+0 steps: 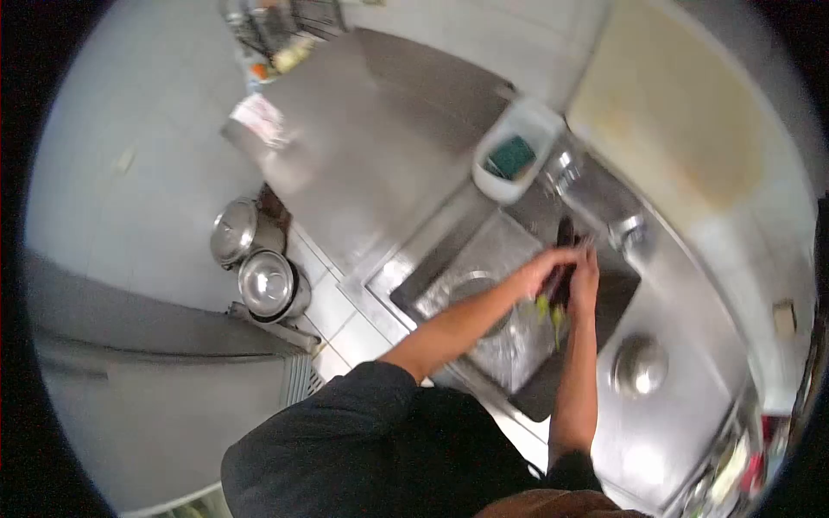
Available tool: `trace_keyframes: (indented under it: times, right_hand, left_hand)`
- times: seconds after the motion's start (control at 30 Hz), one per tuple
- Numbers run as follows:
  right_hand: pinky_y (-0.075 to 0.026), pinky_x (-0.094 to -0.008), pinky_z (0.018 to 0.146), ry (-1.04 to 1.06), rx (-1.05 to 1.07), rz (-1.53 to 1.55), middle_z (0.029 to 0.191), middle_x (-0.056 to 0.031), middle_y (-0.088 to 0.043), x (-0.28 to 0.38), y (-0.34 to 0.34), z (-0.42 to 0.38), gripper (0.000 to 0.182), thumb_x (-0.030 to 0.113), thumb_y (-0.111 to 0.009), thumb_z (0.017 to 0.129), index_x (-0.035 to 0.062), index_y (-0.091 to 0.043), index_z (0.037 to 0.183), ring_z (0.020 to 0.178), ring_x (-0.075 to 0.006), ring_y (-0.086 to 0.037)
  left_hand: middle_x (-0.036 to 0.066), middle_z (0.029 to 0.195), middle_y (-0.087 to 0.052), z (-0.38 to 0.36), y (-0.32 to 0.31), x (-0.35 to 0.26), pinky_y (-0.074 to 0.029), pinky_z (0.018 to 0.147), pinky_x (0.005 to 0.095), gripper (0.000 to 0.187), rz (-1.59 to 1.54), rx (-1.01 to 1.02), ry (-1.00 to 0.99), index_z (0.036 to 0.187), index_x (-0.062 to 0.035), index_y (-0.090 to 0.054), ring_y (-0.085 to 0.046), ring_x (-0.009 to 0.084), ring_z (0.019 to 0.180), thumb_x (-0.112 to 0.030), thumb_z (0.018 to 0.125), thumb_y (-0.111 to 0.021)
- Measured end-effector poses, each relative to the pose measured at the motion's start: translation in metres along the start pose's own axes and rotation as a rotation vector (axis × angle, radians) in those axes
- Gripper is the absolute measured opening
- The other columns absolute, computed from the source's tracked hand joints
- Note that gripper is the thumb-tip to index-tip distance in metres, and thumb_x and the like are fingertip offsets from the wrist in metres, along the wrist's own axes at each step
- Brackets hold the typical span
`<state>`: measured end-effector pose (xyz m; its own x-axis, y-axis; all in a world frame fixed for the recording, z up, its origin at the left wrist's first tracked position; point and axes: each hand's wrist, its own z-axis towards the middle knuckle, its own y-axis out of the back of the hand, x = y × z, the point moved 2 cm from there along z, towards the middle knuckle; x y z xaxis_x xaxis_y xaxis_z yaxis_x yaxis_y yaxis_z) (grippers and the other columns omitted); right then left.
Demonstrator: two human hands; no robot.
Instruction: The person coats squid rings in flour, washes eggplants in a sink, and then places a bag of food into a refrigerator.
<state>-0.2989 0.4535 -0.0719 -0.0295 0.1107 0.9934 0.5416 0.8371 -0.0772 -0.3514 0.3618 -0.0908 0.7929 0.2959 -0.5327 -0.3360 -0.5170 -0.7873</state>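
Observation:
Over the right part of the metal sink (pixel 414 289), my left hand (pixel 553 263) and my right hand (pixel 585 272) are close together. Both are closed around long dark vegetables with green stem ends (pixel 557 312), which look like eggplants. The dark ends point toward the faucet side and the green ends toward me. Blur hides the exact finger positions. Below my hands, in the sink, lies a shiny, clear or metallic basin (pixel 505 345) that seems to hold water.
A white container (pixel 496 186) with a green scouring pad (pixel 511 157) stands behind the sink. The faucet (pixel 629 231) is to the right, and a round metal lid or bowl (pixel 641 366) rests on the right counter. Metal pots (pixel 267 283) stand at left.

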Motion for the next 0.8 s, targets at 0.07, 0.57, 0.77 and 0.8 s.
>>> trace_keyframes:
  times: [0.07, 0.57, 0.77, 0.8]
  right_hand:
    - [-0.032, -0.0352, 0.105, 0.054, 0.026, -0.367, 0.136, -0.0226, -0.046, -0.005, -0.007, 0.003, 0.054, 0.023, -0.053, 0.092, -0.0045, -0.039, 0.137, 0.124, -0.0302, -0.046]
    - [-0.042, -0.0474, 0.088, 0.837, -0.599, -1.283, 0.109, -0.0259, -0.051, 0.003, 0.044, 0.067, 0.033, 0.002, -0.058, 0.074, -0.0044, -0.054, 0.107, 0.102, -0.0420, -0.050]
    - [-0.045, -0.0547, 0.073, 0.384, -0.782, -1.001, 0.093, -0.0226, -0.063, -0.001, 0.086, 0.098, 0.027, 0.022, -0.056, 0.090, -0.0048, -0.058, 0.094, 0.082, -0.0452, -0.057]
    - [-0.047, -0.0546, 0.069, 0.370, -0.872, -0.868, 0.086, -0.0249, -0.063, -0.008, 0.086, 0.100, 0.038, 0.030, -0.063, 0.087, -0.0063, -0.057, 0.096, 0.074, -0.0466, -0.058]
  left_hand:
    - [0.007, 0.090, -0.067, -0.011, 0.021, 0.006, -0.052, 0.074, 0.0408, 0.032, -0.139, -0.024, 0.131, 0.098, -0.0082, -0.066, -0.064, 0.0225, 0.080, -0.032, 0.078, -0.069]
    - [0.017, 0.099, -0.066, -0.184, 0.066, -0.011, -0.054, 0.081, 0.0400, 0.046, -0.308, -0.087, -0.030, 0.108, -0.0003, -0.058, -0.065, 0.0277, 0.087, -0.032, 0.076, -0.066]
    - [0.021, 0.102, -0.065, -0.296, 0.083, -0.063, -0.054, 0.082, 0.0432, 0.044, -0.338, -0.193, -0.289, 0.110, 0.0010, -0.057, -0.066, 0.0308, 0.088, -0.028, 0.078, -0.064]
    - [0.021, 0.102, -0.064, -0.317, 0.091, -0.065, -0.055, 0.082, 0.0431, 0.044, -0.362, -0.208, -0.333, 0.111, 0.0008, -0.057, -0.066, 0.0303, 0.088, -0.028, 0.078, -0.064]
